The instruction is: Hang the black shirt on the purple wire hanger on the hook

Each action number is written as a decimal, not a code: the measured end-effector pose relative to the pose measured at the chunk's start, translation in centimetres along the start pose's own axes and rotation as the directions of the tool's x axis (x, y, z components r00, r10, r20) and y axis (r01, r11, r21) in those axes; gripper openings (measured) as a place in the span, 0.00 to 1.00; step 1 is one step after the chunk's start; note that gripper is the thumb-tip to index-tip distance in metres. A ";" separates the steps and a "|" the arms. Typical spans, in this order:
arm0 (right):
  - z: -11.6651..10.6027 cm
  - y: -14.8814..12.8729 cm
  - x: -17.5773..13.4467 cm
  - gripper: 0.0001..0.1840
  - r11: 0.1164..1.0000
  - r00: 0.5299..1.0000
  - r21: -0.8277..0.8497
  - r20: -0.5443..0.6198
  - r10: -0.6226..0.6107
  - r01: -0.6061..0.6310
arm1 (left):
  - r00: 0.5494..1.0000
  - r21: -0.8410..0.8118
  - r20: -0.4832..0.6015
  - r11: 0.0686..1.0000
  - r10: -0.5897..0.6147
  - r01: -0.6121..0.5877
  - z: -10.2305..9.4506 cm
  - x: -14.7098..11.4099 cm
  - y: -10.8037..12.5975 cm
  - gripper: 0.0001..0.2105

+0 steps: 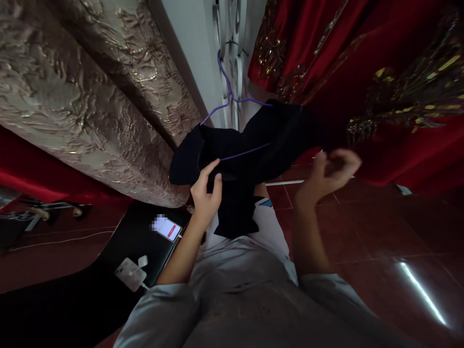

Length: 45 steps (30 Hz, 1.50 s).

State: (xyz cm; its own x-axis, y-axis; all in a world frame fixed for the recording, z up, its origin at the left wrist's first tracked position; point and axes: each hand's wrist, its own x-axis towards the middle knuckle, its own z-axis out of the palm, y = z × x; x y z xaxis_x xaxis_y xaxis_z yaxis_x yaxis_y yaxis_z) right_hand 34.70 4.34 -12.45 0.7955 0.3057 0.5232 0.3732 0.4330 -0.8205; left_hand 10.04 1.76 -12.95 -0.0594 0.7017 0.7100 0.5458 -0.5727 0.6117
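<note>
The left hand (207,191) pinches a fold of the dark garment (250,150) between thumb and fingers, just below the purple hanger (232,99). At about three o'clock from it, the right hand (331,169) is curled shut on the garment's far edge, pulling the cloth out toward the red embroidered drapery (380,72).

The garment already sits on the hanger: one wire shoulder pokes out at ten o'clock, and the lower bar shows as a thin purple line across the cloth. The fabric is bunched and uneven, so by my reading the hanging is mostly done and the straightening remains.

At seven o'clock from the left hand, a phone (168,228) lies lit on a black table (108,270), with a white power strip (130,273) nearer the viewer. Gold brocade fabric (90,87) hangs at ten o'clock.
</note>
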 end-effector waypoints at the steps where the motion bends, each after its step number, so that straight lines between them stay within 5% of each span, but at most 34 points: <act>1: -0.3 -0.2 -2.2 0.07 0.995 0.993 -0.049 0.080 0.085 -0.081 | 0.998 -0.024 -0.041 0.999 -0.050 0.049 0.6 -0.5 0.4 0.16; 2: -0.4 -0.3 -4.4 0.11 0.984 0.951 -0.071 0.253 0.176 -0.163 | 0.992 -0.048 -0.075 0.994 -0.097 0.094 1.2 -1.0 0.8 0.16; 3: -0.3 -0.3 -6.4 0.15 0.962 0.812 -0.107 0.518 0.269 -0.250 | 0.986 -0.078 -0.097 0.988 -0.138 0.131 1.7 -1.5 1.3 0.16; 4: 0.0 -0.1 -8.1 0.18 0.934 0.603 -0.155 0.727 0.329 -0.322 | 0.980 -0.116 -0.107 0.981 -0.169 0.157 2.2 -1.9 1.7 0.15; 5: 0.4 0.1 -9.4 0.22 0.907 0.427 -0.195 0.832 0.354 -0.372 | 0.976 -0.157 -0.105 0.972 -0.192 0.174 2.5 -2.3 2.1 0.14; 6: 0.8 0.4 -10.3 0.25 0.883 0.303 -0.229 0.879 0.369 -0.410 | 0.974 -0.198 -0.090 0.962 -0.209 0.188 2.8 -2.6 2.5 0.13; 7: 1.3 0.7 -10.9 0.26 0.862 0.259 -0.246 0.885 0.386 -0.442 | 0.972 -0.234 -0.068 0.951 -0.225 0.204 3.0 -2.9 2.7 0.13; 11: 1.6 1.2 -11.2 0.24 0.833 0.368 -0.223 0.818 0.442 -0.506 | 0.922 -0.305 -0.140 0.902 -0.361 0.307 3.6 -4.0 2.1 0.14; 14: 0.7 1.1 -10.9 0.24 0.852 0.371 -0.223 0.827 0.423 -0.474 | 0.843 -0.381 -0.201 0.832 -0.499 0.402 4.5 -5.6 -0.3 0.12; 19: -0.1 0.5 -11.3 0.25 0.862 0.240 -0.249 0.893 0.381 -0.441 | 0.838 -0.273 0.183 0.792 -0.514 0.545 6.4 -8.5 -4.2 0.11; 23: 0.3 -0.3 -11.4 0.21 0.838 0.099 -0.253 0.936 0.339 -0.483 | 0.891 -0.143 0.054 0.880 -0.450 0.453 6.5 -8.7 -4.7 0.03; 26: 1.4 -1.2 -10.3 0.15 0.814 0.050 -0.247 0.946 0.320 -0.526 | 0.896 -0.107 0.038 0.889 -0.443 0.445 5.9 -7.8 -4.1 0.10; 28: 2.8 -2.2 -8.6 0.13 0.793 0.084 -0.227 0.941 0.329 -0.565 | 0.901 -0.096 0.068 0.896 -0.429 0.434 5.7 -7.1 -3.9 0.10; 34: 7.8 -7.7 -2.4 0.16 0.799 0.412 0.070 0.882 0.231 -0.597 | 0.886 0.066 0.234 0.915 -0.401 0.397 6.2 -5.6 -6.1 0.10; 36: 8.3 -9.1 -1.8 0.16 0.805 0.420 0.114 0.890 0.178 -0.582 | 0.865 0.087 0.279 0.908 -0.417 0.410 6.1 -5.0 -6.9 0.09; 39: 7.9 -9.7 -2.3 0.16 0.829 0.346 0.095 0.930 0.124 -0.552 | 0.838 0.116 0.343 0.904 -0.425 0.411 5.0 -3.6 -6.2 0.11; 41: 7.5 -9.4 -2.7 0.17 0.845 0.328 0.076 0.937 0.121 -0.529 | 0.872 0.027 0.349 0.934 -0.343 0.357 3.8 -2.0 -4.3 0.07; 43: 7.4 -9.2 -2.8 0.18 0.855 0.363 0.102 0.926 0.106 -0.508 | 0.951 -0.141 0.229 0.960 -0.206 0.242 2.5 0.2 -1.8 0.03; 45: 7.5 -9.1 -2.8 0.19 0.863 0.410 0.153 0.910 0.068 -0.482 | 0.992 -0.195 0.020 0.973 -0.122 0.124 1.5 2.9 0.4 0.10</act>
State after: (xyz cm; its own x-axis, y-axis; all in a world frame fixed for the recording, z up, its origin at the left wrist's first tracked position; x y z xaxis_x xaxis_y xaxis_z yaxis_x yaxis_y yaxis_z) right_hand 25.48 5.94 -4.69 -0.0826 0.9261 0.3680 -0.1345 0.3555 -0.9249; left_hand 11.38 4.20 -11.20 -0.1087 0.7750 0.6225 0.3606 -0.5528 0.7512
